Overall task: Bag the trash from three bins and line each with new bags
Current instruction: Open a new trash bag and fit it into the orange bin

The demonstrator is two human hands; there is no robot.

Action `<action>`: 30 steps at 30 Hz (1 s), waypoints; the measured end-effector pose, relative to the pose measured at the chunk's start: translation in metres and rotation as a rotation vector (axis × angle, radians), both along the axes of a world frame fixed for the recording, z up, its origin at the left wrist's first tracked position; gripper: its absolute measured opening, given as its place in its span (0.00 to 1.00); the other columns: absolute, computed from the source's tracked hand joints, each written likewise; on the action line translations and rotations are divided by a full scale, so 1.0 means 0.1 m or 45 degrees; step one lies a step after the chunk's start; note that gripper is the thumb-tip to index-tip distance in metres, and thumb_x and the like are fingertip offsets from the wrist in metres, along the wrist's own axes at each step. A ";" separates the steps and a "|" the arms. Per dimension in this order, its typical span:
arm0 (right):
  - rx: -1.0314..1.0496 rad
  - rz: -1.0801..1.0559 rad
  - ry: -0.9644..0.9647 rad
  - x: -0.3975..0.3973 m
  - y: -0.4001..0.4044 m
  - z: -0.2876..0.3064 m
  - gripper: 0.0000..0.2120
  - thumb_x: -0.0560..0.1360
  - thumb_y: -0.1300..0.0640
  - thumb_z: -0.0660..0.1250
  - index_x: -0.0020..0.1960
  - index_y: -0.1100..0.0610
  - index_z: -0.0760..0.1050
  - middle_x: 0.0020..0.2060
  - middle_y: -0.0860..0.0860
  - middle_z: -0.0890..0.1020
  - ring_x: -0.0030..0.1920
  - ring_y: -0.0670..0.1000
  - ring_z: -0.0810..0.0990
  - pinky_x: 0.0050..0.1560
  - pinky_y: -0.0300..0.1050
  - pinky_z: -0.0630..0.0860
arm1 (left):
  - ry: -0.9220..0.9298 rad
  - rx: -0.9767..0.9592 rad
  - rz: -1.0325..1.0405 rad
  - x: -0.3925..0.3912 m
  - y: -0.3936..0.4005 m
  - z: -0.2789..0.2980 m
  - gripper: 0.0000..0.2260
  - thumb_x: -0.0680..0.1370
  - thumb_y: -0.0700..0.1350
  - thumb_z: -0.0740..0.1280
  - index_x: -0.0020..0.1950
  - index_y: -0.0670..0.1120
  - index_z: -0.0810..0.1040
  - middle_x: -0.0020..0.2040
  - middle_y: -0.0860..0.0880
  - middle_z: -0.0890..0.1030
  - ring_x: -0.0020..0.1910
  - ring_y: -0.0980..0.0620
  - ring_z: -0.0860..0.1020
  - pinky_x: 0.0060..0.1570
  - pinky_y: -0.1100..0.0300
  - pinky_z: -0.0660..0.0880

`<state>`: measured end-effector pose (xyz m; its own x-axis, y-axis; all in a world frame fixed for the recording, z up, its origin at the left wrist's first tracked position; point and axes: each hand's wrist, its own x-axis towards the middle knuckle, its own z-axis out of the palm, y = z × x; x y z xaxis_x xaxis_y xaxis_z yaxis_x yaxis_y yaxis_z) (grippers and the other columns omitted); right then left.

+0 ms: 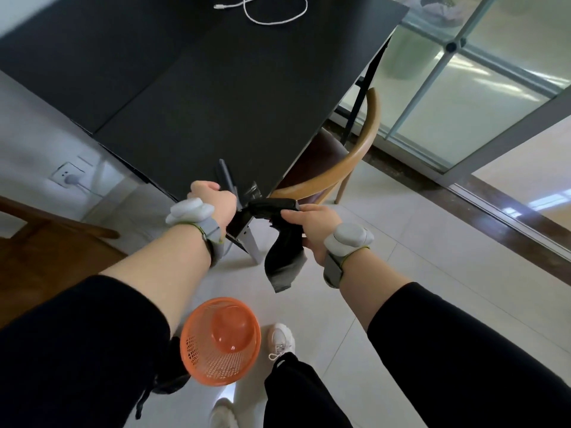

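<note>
**Pulling a fresh bag off the roll, orange bin waiting below**

So this looks like the lining step. The left hand (213,197) is curled tight around what seems to be the roll of black bags (227,180) at the near corner of the black table (191,97), and the right hand (312,230) has its fingers and thumb clamped on a black bag (282,257), with the loose end hanging down past the table leg. The 2 hands are close together, the plastic stretched between them, so my guess is a bag is being torn or peeled free.

The orange mesh bin (221,341) sits on the tile floor just by the person's feet, below the hands. It looks empty, no liner in it, nothing inside that I can see.

Next move, I'd say: get the bag fully separated, find the open end, shake it out, then drop it into the bin and fold the rim over. Thin plastic tends to cling, so opening it may take both hands.

Count: 1 bin in view (other 2 not visible), 1 loose bag, 1 roll, 2 wooden chairs (355,168), 1 white cable (278,10) on the table.
</note>
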<state>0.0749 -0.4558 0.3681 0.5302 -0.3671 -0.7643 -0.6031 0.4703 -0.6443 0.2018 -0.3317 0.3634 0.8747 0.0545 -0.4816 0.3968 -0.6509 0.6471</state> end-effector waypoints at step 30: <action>0.138 0.009 -0.230 -1.18 3.02 1.19 0.18 0.75 0.55 0.69 0.61 0.64 0.76 0.51 0.59 0.84 0.53 0.58 0.83 0.58 0.55 0.78 | 0.378 -0.734 -0.426 -1.85 3.31 1.12 0.09 0.71 0.46 0.74 0.46 0.43 0.80 0.40 0.46 0.81 0.37 0.51 0.75 0.42 0.56 0.66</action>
<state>-0.0432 -0.1535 0.4873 0.6646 -0.2838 -0.6912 -0.4858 0.5387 -0.6883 0.0166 -0.0010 0.4755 0.6279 -0.5271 -0.5726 0.4485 -0.3562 0.8198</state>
